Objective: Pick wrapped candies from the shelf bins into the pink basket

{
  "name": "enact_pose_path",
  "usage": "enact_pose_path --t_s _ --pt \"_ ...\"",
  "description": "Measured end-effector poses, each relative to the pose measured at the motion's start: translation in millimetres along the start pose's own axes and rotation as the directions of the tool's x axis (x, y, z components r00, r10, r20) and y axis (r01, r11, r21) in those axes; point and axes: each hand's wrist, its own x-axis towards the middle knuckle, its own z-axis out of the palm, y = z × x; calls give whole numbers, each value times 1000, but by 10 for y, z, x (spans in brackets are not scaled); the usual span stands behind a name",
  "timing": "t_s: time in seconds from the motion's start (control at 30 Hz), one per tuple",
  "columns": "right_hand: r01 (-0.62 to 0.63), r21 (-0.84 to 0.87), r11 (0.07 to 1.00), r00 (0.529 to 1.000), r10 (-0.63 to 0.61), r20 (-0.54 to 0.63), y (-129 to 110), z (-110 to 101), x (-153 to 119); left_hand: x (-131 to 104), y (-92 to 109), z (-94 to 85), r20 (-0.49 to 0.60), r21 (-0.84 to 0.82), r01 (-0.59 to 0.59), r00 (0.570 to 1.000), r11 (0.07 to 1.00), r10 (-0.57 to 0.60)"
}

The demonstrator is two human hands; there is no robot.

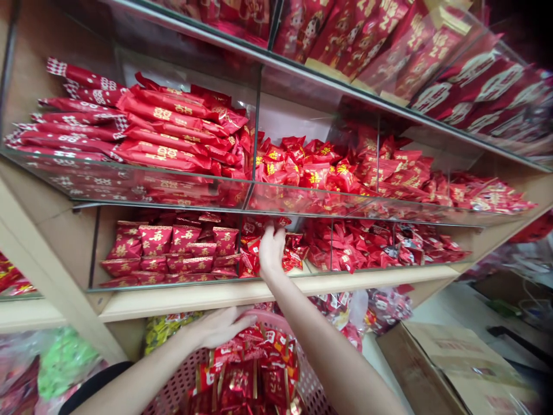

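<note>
My right hand reaches into a bin of the lower shelf, among red wrapped packets; its fingertips touch or nearly touch a packet, and what they hold, if anything, is hidden. My left hand is over the left back rim of a pink perforated basket, fingers stretched toward the right. Nothing shows in that hand. Below, the basket holds many red and gold packets. Left of my right hand, dark red square packets stand in rows behind glass.
Upper glass-fronted bins hold long red packets and small red packets. A wooden shelf edge runs between my hands. An open cardboard box stands at the lower right. Green bags lie lower left.
</note>
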Motion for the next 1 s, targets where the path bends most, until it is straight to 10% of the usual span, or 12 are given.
enact_pose_path --t_s 0.4,0.63,1.0 --pt "203 -205 958 938 -130 321 163 -665 151 -15 100 -22 8 74 -31 999 997 31" --pt "482 -777 404 875 -257 410 268 -846 804 -6 45 -4 33 77 -29 999 997 26" --pt "432 -870 239 899 -188 395 350 -758 780 -15 23 -7 16 54 -16 1000 998 15"
